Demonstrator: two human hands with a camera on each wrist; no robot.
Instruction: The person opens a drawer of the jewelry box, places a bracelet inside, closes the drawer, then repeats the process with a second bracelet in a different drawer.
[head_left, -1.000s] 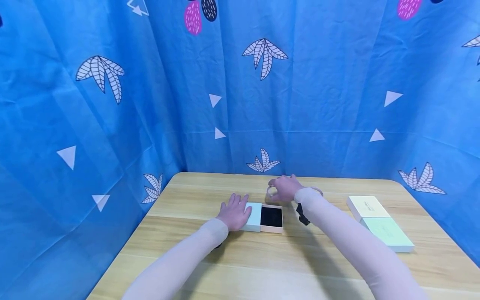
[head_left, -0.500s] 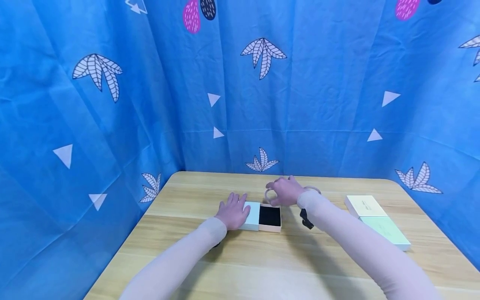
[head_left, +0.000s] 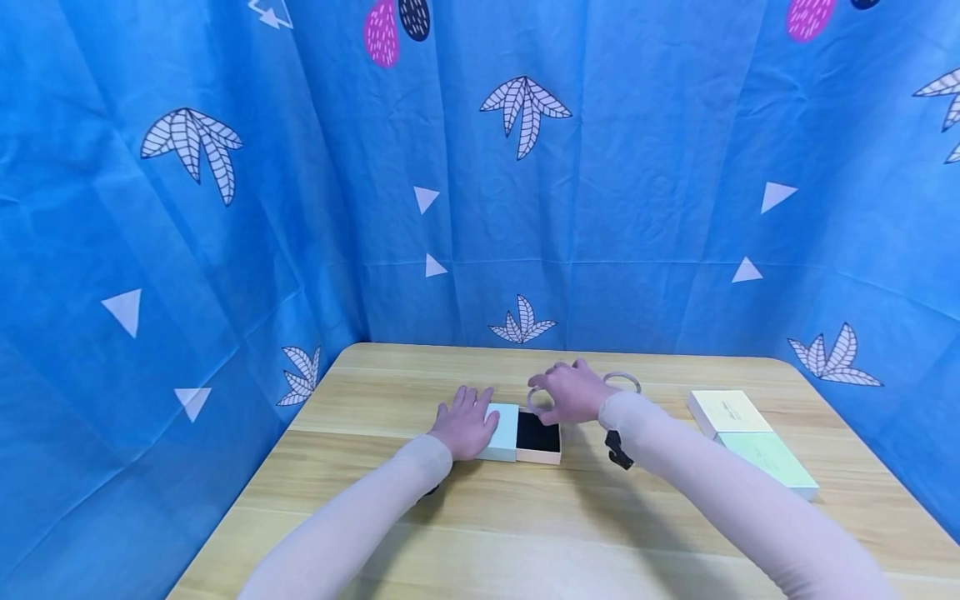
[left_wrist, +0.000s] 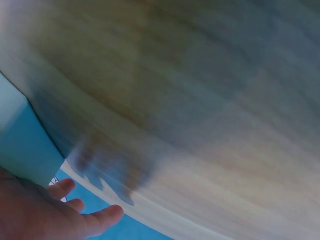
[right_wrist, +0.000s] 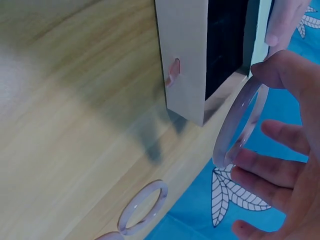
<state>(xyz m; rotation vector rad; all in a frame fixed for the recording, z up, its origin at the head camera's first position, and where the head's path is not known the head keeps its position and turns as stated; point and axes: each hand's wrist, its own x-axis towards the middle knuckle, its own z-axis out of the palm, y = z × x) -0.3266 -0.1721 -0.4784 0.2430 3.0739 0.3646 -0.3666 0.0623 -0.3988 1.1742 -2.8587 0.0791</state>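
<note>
A small drawer-style gift box lies on the table, its pale blue sleeve (head_left: 502, 433) at the left. The pinkish drawer (head_left: 538, 457) is pulled partly out to the right and shows a black lining (head_left: 537, 432). My left hand (head_left: 463, 427) rests on the sleeve's left part, fingers spread and straight. Over the drawer's far side, my right hand (head_left: 574, 394) pinches a pale bangle (right_wrist: 227, 122) between thumb and fingers, the ring standing on edge. In the right wrist view, the drawer's end wall (right_wrist: 182, 65) carries a small pink ribbon tab (right_wrist: 174, 71).
Behind the right wrist, another pale bangle (right_wrist: 131, 206) lies on the table, with part of one more bangle (right_wrist: 110, 236) at the right wrist view's bottom edge. A cream box (head_left: 733, 411) and a light green box (head_left: 768, 457) sit at the right. A blue curtain (head_left: 637, 208) hangs behind the table.
My right hand has come down and nearer to the drawer with the bangle, which now overlaps its far edge. My left hand has stayed on the sleeve.
</note>
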